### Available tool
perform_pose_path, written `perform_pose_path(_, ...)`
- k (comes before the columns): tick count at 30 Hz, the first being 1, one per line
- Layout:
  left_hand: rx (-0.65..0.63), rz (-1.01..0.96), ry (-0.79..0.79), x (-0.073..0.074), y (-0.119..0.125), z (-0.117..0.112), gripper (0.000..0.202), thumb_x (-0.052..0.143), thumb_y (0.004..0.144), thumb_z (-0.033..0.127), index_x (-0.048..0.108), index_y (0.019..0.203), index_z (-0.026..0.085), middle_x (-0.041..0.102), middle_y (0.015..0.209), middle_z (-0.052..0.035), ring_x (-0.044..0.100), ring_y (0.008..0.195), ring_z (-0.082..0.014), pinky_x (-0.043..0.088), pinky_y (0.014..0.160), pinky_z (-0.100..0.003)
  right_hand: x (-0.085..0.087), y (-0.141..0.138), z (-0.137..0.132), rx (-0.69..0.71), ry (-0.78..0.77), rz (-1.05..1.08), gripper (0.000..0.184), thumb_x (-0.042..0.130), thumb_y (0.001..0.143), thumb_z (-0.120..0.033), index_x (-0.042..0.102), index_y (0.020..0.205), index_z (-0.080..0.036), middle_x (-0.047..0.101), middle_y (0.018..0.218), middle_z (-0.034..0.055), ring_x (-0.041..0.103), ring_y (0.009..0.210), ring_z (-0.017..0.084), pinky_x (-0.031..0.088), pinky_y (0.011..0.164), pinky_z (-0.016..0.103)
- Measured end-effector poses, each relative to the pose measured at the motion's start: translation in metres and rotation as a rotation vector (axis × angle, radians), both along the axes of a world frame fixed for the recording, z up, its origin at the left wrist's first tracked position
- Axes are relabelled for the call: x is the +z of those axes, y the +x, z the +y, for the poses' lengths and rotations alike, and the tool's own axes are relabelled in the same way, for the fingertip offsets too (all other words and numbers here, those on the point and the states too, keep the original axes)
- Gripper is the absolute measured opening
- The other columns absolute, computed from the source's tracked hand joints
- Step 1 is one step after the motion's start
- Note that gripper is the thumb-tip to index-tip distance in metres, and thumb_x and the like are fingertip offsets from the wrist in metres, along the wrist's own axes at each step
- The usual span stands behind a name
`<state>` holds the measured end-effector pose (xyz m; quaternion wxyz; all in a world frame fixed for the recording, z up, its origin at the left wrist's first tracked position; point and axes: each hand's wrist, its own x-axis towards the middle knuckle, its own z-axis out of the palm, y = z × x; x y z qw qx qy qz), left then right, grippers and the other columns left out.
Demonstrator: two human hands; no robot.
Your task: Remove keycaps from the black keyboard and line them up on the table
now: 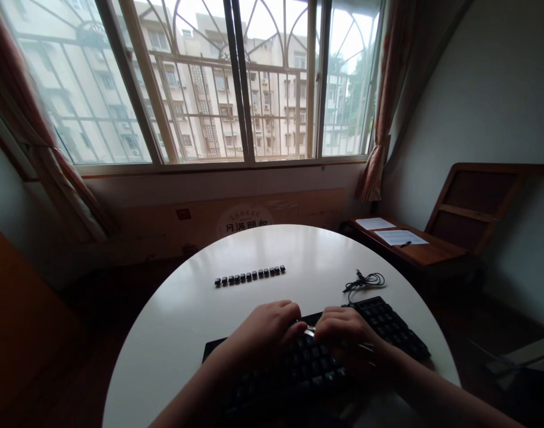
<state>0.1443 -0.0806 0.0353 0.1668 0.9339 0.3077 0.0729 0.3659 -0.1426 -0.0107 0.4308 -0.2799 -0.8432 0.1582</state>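
Note:
A black keyboard [387,324] lies on the round white table [173,321] near its front edge. Both hands rest on the keyboard's middle, knuckles up and fingers curled down. My left hand [265,333] and my right hand [343,330] meet at a small metal tool [310,330] between them; which hand grips it I cannot make out. A row of several loose black keycaps [250,276] lies farther back on the table. The keyboard's coiled cable [365,279] lies behind its right end.
A large barred window [236,83] fills the far wall, with curtains at both sides. A low wooden bench [414,246] at the right carries papers and a pen. A wooden frame [481,205] leans against the right wall.

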Motion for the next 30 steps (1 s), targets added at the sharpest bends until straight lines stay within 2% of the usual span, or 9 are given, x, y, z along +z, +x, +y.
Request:
perform_pose_path(9, 0.035, -0.058, -0.037, 0.0, -0.004, 0.003, 0.023, 0.038, 0.098, 0.04, 0.05, 0.088, 0.022, 0.063, 0.093, -0.004, 0.055, 0.079, -0.0189, 0.039, 0.067, -0.029, -0.007, -0.003, 0.006, -0.075, 0.093, 0.035, 0.016, 0.048, 0.087, -0.02, 0.063, 0.095, -0.022, 0.067, 0.082, 0.0056, 0.059, 0.073, 0.018, 0.046, 0.067, 0.031)
perform_pose_path(15, 0.028, -0.088, -0.058, -0.002, -0.004, 0.002, 0.022, 0.037, 0.097, 0.038, 0.049, 0.089, 0.022, 0.063, 0.093, -0.0042, 0.055, 0.081, -0.0195, 0.04, 0.07, -0.03, -0.008, -0.004, 0.006, -0.136, 0.152, 0.046, 0.014, 0.048, 0.087, -0.018, 0.062, 0.089, -0.022, 0.064, 0.081, 0.0046, 0.056, 0.073, 0.017, 0.044, 0.064, 0.03)
perform_pose_path(18, 0.053, -0.1, -0.064, -0.003, -0.005, 0.004, 0.023, 0.036, 0.097, 0.037, 0.05, 0.088, 0.022, 0.062, 0.092, -0.0039, 0.055, 0.081, -0.0192, 0.041, 0.071, -0.03, -0.009, 0.0, 0.008, -0.218, 0.178, 0.102, 0.015, 0.045, 0.091, -0.018, 0.058, 0.083, -0.021, 0.058, 0.077, 0.0027, 0.053, 0.068, 0.015, 0.041, 0.061, 0.028)
perform_pose_path(20, 0.077, -0.112, -0.055, -0.004, -0.006, 0.006, 0.024, 0.035, 0.098, 0.037, 0.051, 0.088, 0.022, 0.062, 0.092, -0.0038, 0.055, 0.081, -0.0191, 0.041, 0.071, -0.03, -0.01, 0.004, 0.008, -0.287, 0.187, 0.137, 0.022, 0.04, 0.097, -0.022, 0.056, 0.082, -0.02, 0.056, 0.077, 0.0031, 0.053, 0.069, 0.015, 0.042, 0.063, 0.029)
perform_pose_path(24, 0.073, -0.097, -0.039, -0.006, -0.007, 0.008, 0.027, 0.035, 0.098, 0.04, 0.054, 0.089, 0.022, 0.065, 0.091, -0.0041, 0.056, 0.08, -0.0193, 0.041, 0.069, -0.03, -0.007, 0.007, 0.007, -0.389, 0.232, 0.081, 0.038, 0.028, 0.103, -0.036, 0.061, 0.093, -0.022, 0.06, 0.1, 0.0093, 0.057, 0.096, 0.023, 0.048, 0.082, 0.038)
perform_pose_path(26, 0.044, -0.072, -0.041, -0.007, -0.007, 0.008, 0.028, 0.037, 0.098, 0.04, 0.056, 0.089, 0.022, 0.066, 0.091, -0.0047, 0.057, 0.079, -0.0195, 0.041, 0.069, -0.03, -0.005, 0.005, 0.006, -0.406, 0.271, 0.041, 0.035, 0.028, 0.103, -0.035, 0.061, 0.102, -0.023, 0.06, 0.111, 0.0106, 0.055, 0.107, 0.025, 0.048, 0.089, 0.042)
perform_pose_path(28, 0.024, -0.058, -0.034, -0.007, -0.007, 0.007, 0.027, 0.039, 0.097, 0.04, 0.057, 0.089, 0.021, 0.067, 0.092, -0.0051, 0.058, 0.079, -0.0196, 0.041, 0.068, -0.03, -0.004, 0.002, 0.006, -0.371, 0.316, 0.015, 0.028, 0.032, 0.101, -0.027, 0.058, 0.109, -0.023, 0.062, 0.111, 0.0105, 0.057, 0.107, 0.024, 0.049, 0.089, 0.041)
perform_pose_path(30, 0.016, -0.055, -0.021, -0.007, -0.006, 0.006, 0.025, 0.043, 0.096, 0.039, 0.059, 0.088, 0.021, 0.067, 0.092, -0.005, 0.058, 0.078, -0.0194, 0.04, 0.067, -0.029, -0.005, -0.001, 0.008, -0.326, 0.355, -0.023, 0.025, 0.035, 0.099, -0.018, 0.055, 0.112, -0.023, 0.065, 0.101, 0.0085, 0.061, 0.093, 0.021, 0.051, 0.08, 0.036)
